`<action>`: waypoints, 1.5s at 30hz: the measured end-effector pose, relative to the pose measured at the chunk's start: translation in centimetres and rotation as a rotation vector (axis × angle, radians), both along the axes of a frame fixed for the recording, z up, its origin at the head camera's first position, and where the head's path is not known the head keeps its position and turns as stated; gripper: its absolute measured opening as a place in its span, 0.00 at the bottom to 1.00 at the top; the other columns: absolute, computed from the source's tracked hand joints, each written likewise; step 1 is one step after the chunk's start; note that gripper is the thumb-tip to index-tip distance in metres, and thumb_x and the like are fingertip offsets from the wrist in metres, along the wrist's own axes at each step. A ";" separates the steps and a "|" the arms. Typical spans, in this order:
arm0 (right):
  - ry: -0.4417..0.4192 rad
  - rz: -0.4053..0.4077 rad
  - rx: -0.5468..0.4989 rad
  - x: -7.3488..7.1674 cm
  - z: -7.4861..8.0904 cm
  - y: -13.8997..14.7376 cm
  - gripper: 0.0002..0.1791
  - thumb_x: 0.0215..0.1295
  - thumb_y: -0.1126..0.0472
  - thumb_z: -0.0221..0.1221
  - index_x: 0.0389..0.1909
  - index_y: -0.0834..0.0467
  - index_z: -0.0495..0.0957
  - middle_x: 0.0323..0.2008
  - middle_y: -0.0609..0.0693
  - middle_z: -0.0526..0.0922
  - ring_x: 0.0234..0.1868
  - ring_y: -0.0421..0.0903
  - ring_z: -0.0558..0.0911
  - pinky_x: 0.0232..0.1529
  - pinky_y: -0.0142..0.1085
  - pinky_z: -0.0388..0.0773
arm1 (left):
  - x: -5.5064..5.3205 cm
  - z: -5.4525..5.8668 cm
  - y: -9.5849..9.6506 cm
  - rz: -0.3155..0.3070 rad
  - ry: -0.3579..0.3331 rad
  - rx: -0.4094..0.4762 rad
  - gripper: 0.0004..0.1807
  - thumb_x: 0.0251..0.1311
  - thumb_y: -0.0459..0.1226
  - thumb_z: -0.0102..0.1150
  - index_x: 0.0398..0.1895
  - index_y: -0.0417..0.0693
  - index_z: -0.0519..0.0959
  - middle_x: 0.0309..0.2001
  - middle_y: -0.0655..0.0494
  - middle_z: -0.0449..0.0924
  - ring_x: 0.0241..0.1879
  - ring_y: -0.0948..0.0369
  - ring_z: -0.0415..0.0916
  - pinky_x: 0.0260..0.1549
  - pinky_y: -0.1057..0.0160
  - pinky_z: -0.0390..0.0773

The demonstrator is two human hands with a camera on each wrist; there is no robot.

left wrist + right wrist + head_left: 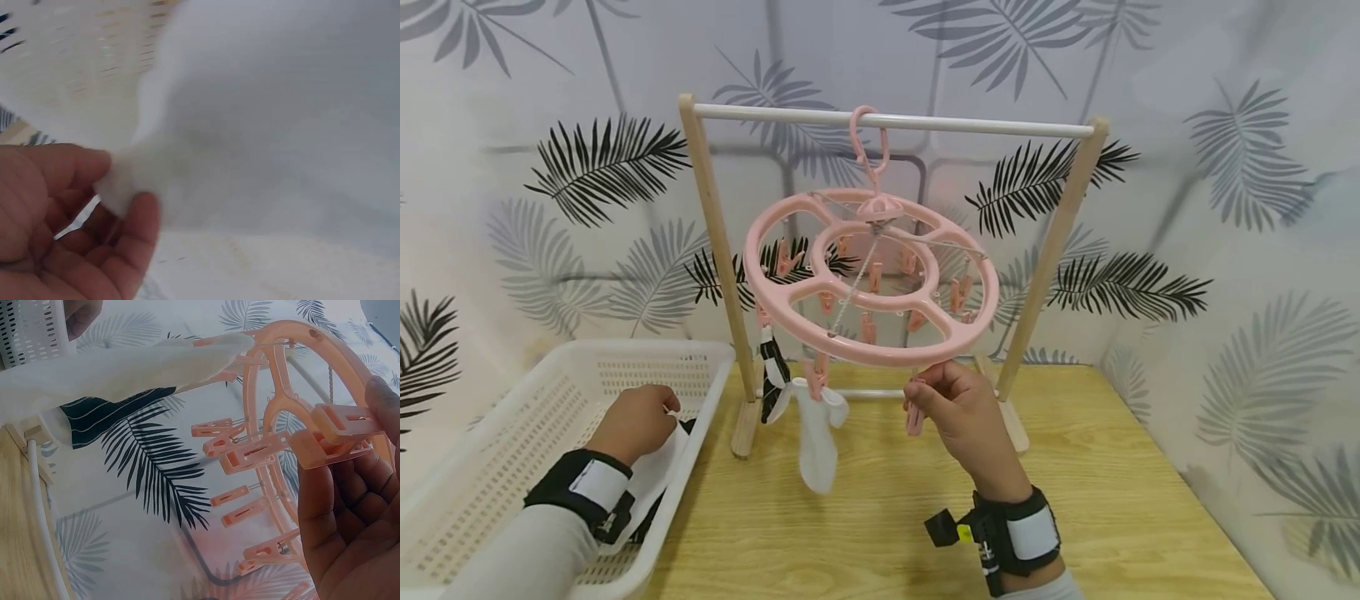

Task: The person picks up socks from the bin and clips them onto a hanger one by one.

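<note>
My left hand [638,421] is inside the white basket, pinching the edge of a white sock [250,125] between thumb and fingertips. This sock fills much of the left wrist view, and dark fabric lies by it in the basket. At the front right of the pink round hanger [880,354], my right hand [958,408] pinches a pink clothespin [340,437] between thumb and fingers. Its jaws hold no fabric. Left of that hand, a white sock [817,437] and a black-and-white striped sock [772,375] hang from other clothespins.
The hanger hooks over the white bar [985,125] of a wooden-legged stand [1052,242]. Several more clothespins [244,512] dangle from its rings. The basket [703,350] stands at the left of the wood-grain table [850,542]. Behind is a leaf-patterned wall covering [1262,333].
</note>
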State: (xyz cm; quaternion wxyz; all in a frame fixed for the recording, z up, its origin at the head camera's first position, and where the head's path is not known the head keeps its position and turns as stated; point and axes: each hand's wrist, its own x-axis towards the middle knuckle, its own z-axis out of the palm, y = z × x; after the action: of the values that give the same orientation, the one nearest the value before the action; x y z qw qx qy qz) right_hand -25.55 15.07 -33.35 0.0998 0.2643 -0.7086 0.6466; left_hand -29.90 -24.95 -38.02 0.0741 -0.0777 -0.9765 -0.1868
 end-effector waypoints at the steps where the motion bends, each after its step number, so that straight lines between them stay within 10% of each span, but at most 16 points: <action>1: 0.002 -0.004 0.000 0.0 0.0 0.1 0.08 0.65 0.59 0.57 0.34 0.61 0.75 0.27 0.62 0.78 0.21 0.55 0.78 0.24 0.40 0.80 | 0.0 0.3 0.2 -0.007 0.004 -0.001 0.10 0.46 0.25 0.48 0.31 0.32 0.77 0.28 0.40 0.79 0.25 0.52 0.72 0.22 0.53 0.73; 14: 0.021 0.000 -0.010 0.0 0.2 0.5 0.09 0.65 0.60 0.56 0.33 0.64 0.74 0.25 0.57 0.78 0.20 0.54 0.78 0.22 0.39 0.79 | 1.6 4.4 2.5 0.023 0.061 0.007 0.10 0.49 0.26 0.45 0.31 0.34 0.77 0.28 0.41 0.79 0.20 0.55 0.68 0.19 0.56 0.70; 31: 0.014 0.018 -0.022 0.0 0.0 0.6 0.08 0.65 0.60 0.56 0.33 0.62 0.74 0.25 0.57 0.78 0.21 0.55 0.77 0.24 0.39 0.80 | 6.5 9.4 6.7 0.084 0.694 0.149 0.09 0.55 0.29 0.52 0.37 0.40 0.81 0.28 0.43 0.82 0.19 0.50 0.72 0.15 0.48 0.69; 45: 0.059 0.044 -0.038 -0.3 -0.2 -0.4 0.09 0.64 0.62 0.57 0.31 0.65 0.74 0.23 0.63 0.77 0.18 0.53 0.77 0.20 0.38 0.78 | 10.6 9.8 11.7 0.102 0.756 0.339 0.09 0.56 0.29 0.57 0.40 0.37 0.81 0.35 0.44 0.84 0.30 0.53 0.80 0.29 0.47 0.78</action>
State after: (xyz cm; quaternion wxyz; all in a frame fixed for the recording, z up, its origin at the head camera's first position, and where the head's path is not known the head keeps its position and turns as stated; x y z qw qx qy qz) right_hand -25.84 14.64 -33.52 0.1114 0.2969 -0.6870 0.6538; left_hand -19.27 -13.22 -28.25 0.4480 -0.0791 -0.8386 -0.2996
